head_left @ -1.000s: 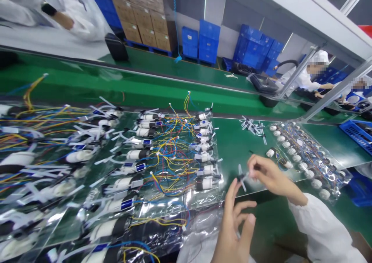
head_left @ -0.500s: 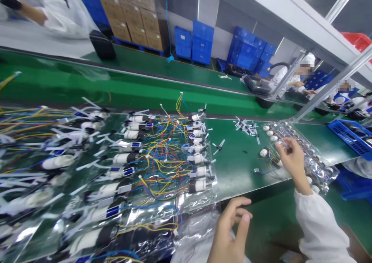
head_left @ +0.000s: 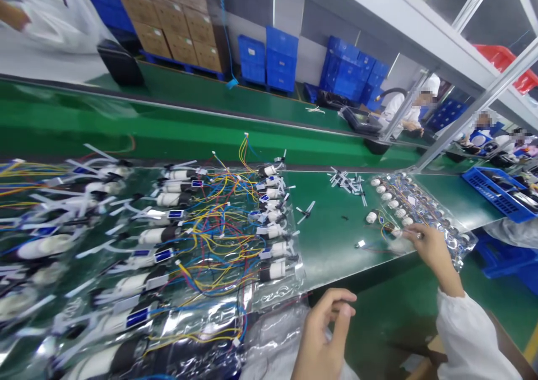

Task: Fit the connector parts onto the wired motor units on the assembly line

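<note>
My left hand (head_left: 325, 335) hangs in front of the bench edge, fingers curled and apart, with nothing between them. Over at the right, my right hand (head_left: 428, 248) has its fingertips close together at a small white part beside the bagged parts; what they hold, if anything, is too small to name. Just left of it lie a white cylinder (head_left: 371, 217) with wires and a small white connector (head_left: 360, 244). Several white and black motor-like parts (head_left: 277, 270) with yellow, blue and red wires lie on clear plastic at the left.
A pile of white and black ties (head_left: 347, 181) lies mid-bench. A clear bag of round parts (head_left: 432, 206) and a blue basket (head_left: 500, 192) are at the right. Beyond the green belt (head_left: 176, 128) stand blue crates (head_left: 281, 60). Other people work at the far right.
My right hand has moved down and toward me, off the bagged parts to the loose wired parts. My left hand stays curled. The whole view has shifted slightly.
</note>
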Demonstrator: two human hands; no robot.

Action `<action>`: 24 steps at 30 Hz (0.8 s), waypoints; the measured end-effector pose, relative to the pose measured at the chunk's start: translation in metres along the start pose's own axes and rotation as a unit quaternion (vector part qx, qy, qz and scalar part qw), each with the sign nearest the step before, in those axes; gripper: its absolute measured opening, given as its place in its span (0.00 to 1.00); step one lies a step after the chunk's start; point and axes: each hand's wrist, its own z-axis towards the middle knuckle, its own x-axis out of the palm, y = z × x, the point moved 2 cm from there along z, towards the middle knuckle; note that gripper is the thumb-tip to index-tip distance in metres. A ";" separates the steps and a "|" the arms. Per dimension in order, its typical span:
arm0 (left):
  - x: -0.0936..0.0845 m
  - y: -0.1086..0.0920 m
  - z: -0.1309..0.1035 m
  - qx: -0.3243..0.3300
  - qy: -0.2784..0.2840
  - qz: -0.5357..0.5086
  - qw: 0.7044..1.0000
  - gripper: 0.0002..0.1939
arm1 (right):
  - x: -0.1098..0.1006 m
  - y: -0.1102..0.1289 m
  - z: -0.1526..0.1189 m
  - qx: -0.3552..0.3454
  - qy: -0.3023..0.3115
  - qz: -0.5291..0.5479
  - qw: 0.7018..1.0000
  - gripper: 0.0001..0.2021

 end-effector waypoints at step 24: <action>0.001 0.005 -0.001 -0.010 0.003 0.016 1.000 0.19 | -0.028 0.087 0.073 -0.090 -0.108 0.113 0.984 0.12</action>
